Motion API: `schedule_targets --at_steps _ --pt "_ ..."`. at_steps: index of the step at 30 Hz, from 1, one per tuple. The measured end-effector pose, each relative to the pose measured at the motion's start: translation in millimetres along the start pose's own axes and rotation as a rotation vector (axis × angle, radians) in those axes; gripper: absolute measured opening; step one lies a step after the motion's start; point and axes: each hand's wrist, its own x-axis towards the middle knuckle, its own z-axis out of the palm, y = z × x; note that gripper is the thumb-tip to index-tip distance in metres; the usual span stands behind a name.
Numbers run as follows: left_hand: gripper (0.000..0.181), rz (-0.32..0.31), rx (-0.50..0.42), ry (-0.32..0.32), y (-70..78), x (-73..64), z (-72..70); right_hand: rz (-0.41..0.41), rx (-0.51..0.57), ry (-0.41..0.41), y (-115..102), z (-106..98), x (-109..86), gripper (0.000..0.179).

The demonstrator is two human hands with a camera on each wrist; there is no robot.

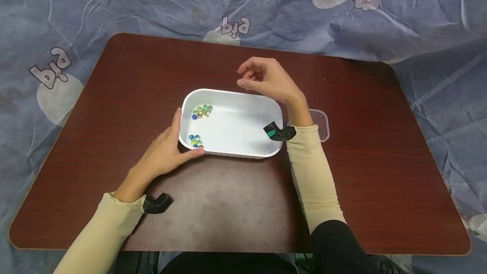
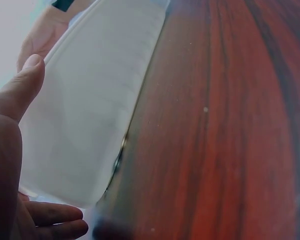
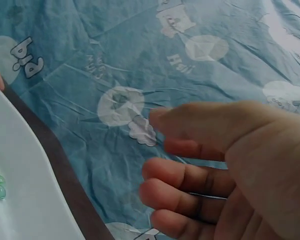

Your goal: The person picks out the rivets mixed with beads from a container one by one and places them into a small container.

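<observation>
A white, round-cornered plastic tray (image 1: 243, 126) lies on the table with several glass marbles inside. One cluster of green, amber and blue marbles (image 1: 202, 112) is near its far left corner. A second cluster of marbles (image 1: 195, 141) sits by the near left corner. My left hand (image 1: 161, 149) grips that near left corner, thumb along the near side and fingers against the left end. In the left wrist view, the thumb (image 2: 27, 82) touches the tray's outer wall. Above the tray's far right edge hovers my right hand (image 1: 270, 77), fingers loosely bent and holding nothing.
A clear plastic container or lid (image 1: 322, 126), partly hidden by the right forearm, lies right of the tray. The brown table (image 1: 380, 172) has rounded corners. Blue printed cloth (image 1: 171, 7) hangs beyond its far edge. Each wrist wears a black camera mount (image 1: 156, 204).
</observation>
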Motion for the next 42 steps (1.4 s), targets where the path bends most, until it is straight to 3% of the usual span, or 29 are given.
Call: schedule_targets --at_steps 8,20,28,33,42 --pt "0.123 0.003 0.000 -0.011 0.4 0.9 -0.5 -0.046 -0.024 -0.027 -3 20 23.9 0.018" --pt "0.123 0.010 0.008 -0.016 2.4 1.3 -0.7 -0.083 0.099 -0.101 6 51 40.8 0.015" --pt "0.123 0.007 0.001 -0.013 2.1 0.7 -1.8 0.030 0.177 -0.264 16 64 44.2 0.019" --pt "0.122 -0.003 0.000 -0.019 2.6 0.4 -2.2 0.077 0.146 -0.344 21 68 45.0 0.021" --pt "0.123 0.001 0.009 -0.011 1.3 0.1 -0.7 0.060 -0.018 -0.470 29 84 47.8 0.017"
